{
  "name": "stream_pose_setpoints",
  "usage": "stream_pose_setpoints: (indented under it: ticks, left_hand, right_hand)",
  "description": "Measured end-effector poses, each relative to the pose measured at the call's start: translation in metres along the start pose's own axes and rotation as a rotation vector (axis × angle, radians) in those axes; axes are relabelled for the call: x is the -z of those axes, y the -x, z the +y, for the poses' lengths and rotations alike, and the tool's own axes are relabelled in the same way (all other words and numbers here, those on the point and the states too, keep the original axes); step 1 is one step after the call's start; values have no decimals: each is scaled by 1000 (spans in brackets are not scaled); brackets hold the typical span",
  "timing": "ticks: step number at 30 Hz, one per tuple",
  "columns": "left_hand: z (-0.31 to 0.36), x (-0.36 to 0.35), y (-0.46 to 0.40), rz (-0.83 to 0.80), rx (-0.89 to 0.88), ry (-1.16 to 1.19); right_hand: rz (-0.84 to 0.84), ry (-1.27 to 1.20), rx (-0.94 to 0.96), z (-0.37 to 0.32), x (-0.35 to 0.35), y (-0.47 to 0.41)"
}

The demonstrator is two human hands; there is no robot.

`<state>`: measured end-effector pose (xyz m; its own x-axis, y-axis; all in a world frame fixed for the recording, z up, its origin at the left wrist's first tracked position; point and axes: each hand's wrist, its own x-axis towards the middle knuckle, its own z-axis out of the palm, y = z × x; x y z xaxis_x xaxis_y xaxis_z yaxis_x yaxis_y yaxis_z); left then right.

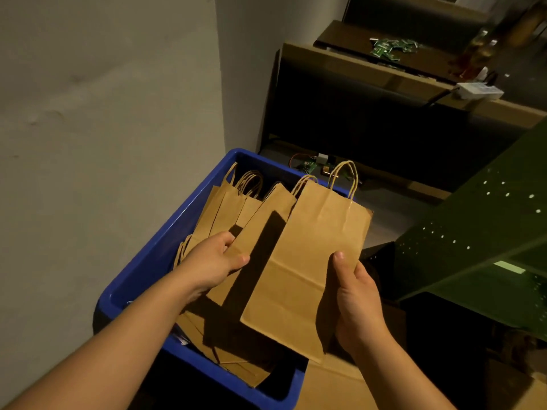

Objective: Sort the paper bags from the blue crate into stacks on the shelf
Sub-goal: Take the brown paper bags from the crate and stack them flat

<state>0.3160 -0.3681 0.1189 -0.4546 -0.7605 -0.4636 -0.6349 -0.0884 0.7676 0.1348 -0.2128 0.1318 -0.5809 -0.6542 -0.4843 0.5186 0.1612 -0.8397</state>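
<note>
The right hand (359,303) pinches one paper bag (307,261) at its 4 o'clock edge, above the blue crate (165,253). The left hand (216,261) grips a second bag (254,232) at 9 o'clock. Such thin one-edge pinches might let either bag slide back down.

The blue crate's (165,247) near corner (bottom edge) is cut off; lower bags (233,359) lie mostly covered.

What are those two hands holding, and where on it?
The right hand grips a flat brown paper bag by its lower right edge; the left hand pinches another brown bag at its left edge.
</note>
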Motion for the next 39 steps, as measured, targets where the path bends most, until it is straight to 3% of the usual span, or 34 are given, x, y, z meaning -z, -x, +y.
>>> stream_pose_setpoints:
  ticks: [8, 15, 23, 27, 34, 39]
  left_hand:
    - [-21, 12, 26, -65, -58, 482]
    - [-9, 6, 55, -59, -134, 375]
    - [10, -7, 68, -47, 15, 704]
    - [10, -8, 73, -105, 27, 676]
    - [5, -4, 76, 18, 86, 610]
    - [-17, 17, 90, 54, 110, 741]
  right_hand:
    - [-78, 36, 62, 2, -21, -3]
    - [-149, 94, 90, 9, -28, 0]
    - [-177, 255, 85, 6, -35, -1]
    - [-232, 308, 62, 7, -41, 3]
    - [-333, 426, -9, 3, -51, 5]
    - [-226, 521, 80, -19, -57, -13]
